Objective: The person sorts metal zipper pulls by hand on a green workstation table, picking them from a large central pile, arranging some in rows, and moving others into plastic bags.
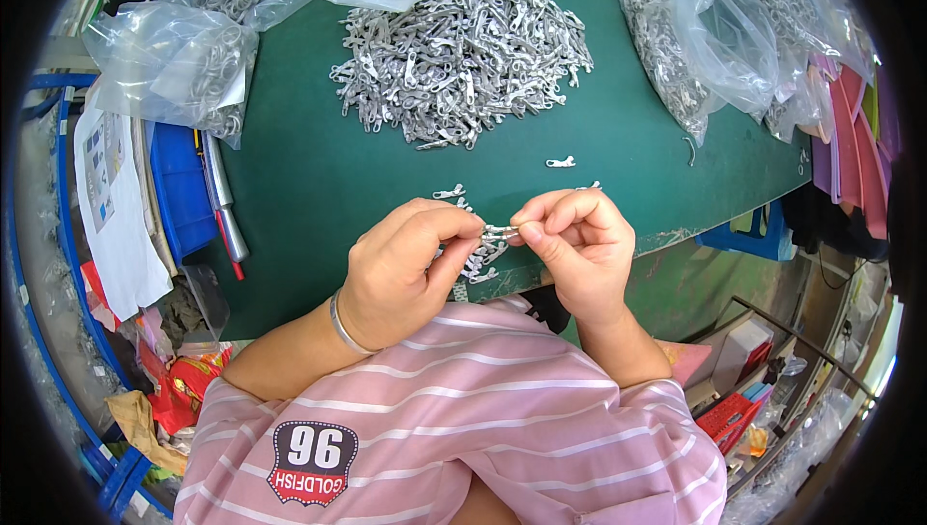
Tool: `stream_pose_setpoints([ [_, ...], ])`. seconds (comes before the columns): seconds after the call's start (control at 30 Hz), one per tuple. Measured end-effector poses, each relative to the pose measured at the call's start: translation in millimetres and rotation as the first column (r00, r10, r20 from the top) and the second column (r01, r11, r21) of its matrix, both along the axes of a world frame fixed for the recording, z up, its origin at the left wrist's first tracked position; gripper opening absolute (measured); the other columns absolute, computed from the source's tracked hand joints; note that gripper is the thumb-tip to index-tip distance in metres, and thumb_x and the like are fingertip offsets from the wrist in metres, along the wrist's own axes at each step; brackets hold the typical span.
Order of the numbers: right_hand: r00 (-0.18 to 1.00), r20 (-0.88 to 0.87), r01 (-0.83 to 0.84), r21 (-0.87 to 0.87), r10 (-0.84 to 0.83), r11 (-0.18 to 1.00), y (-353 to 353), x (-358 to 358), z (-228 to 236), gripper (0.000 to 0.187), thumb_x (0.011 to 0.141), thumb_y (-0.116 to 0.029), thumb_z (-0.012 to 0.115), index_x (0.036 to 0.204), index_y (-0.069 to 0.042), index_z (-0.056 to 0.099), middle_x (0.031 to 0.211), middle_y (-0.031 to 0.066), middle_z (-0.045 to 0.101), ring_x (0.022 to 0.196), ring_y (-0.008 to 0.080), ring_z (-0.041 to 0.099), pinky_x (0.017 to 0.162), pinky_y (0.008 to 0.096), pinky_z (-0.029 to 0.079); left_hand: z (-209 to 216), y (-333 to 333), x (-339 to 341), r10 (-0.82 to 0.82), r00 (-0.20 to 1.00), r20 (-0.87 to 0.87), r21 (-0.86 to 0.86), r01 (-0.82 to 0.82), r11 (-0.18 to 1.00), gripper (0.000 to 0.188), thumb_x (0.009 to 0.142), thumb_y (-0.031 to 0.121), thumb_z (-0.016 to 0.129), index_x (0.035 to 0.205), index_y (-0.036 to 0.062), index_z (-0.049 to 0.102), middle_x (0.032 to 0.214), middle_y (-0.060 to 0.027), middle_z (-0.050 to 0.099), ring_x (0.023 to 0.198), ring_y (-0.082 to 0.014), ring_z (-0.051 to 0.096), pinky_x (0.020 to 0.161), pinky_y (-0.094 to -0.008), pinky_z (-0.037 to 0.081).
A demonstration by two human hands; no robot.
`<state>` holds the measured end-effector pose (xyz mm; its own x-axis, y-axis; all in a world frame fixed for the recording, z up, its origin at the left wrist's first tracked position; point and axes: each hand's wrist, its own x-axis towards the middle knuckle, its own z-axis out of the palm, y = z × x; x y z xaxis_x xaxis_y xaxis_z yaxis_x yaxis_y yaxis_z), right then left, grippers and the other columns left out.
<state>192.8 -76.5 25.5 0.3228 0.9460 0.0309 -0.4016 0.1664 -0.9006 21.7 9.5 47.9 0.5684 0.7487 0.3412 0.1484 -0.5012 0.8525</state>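
Observation:
My left hand (401, 259) and my right hand (586, 245) meet near the table's front edge, each closed in a pinch. Between their fingertips is a small silver zipper slider (499, 232), partly covered by the fingers; whether it is one piece or two I cannot tell. Beneath and beside the left fingertips lies a small cluster of zipper sliders (486, 260). One loose slider (560, 163) rests just beyond the right hand, and another (448, 193) sits beyond the left. Farther back rises a large heap of silver zipper sliders (463, 61).
The green table (290, 129) carries plastic bags (169, 61) of metal parts at left and more bags (666, 52) at right. A blue tray (182, 192), a pen (232, 240) and paper sheets (116, 206) line the left edge. A blue crate (748, 235) stands below the right edge.

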Motion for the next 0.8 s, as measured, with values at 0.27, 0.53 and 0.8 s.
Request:
stream_pose_setpoints([
  [0.27, 0.999, 0.053, -0.002, 0.064, -0.001, 0.998, -2, 0, -9, 0.016, 0.091, 0.013, 0.063, 0.093, -0.001, 0.056, 0.100, 0.0165, 0.066, 0.092, 0.0172, 0.065, 0.082, 0.0302, 0.056, 4, 1, 0, -0.021, 1.000, -0.018, 0.077, 0.023, 0.997, 0.024, 0.077, -0.011, 0.074, 0.096, 0.0006, 0.064, 0.085, -0.0126, 0.068, 0.071, -0.0258, 0.067, 0.062, -0.0325, 0.055],
  [0.53, 0.994, 0.111, -0.010, 0.103, -0.001, 0.995, -3, 2, -11, 0.016, 0.092, 0.013, 0.062, 0.093, -0.001, 0.056, 0.102, 0.0166, 0.066, 0.092, 0.0173, 0.065, 0.082, 0.0297, 0.056, 3, 1, -2, -0.024, 0.999, -0.036, 0.081, 0.027, 0.996, 0.028, 0.075, -0.010, 0.078, 0.097, 0.0017, 0.066, 0.085, -0.0100, 0.071, 0.073, -0.0202, 0.069, 0.062, -0.0285, 0.055],
  [0.8, 0.995, 0.096, -0.023, 0.073, 0.016, 0.997, -3, 3, -9, 0.016, 0.092, 0.013, 0.062, 0.093, -0.001, 0.056, 0.102, 0.0166, 0.066, 0.093, 0.0167, 0.065, 0.082, 0.0300, 0.056, 4, 2, -2, -0.076, 0.996, -0.044, -0.060, 0.073, 0.996, 0.021, 0.079, -0.007, 0.075, 0.097, 0.0012, 0.068, 0.088, -0.0117, 0.068, 0.071, -0.0227, 0.067, 0.061, -0.0307, 0.054],
])
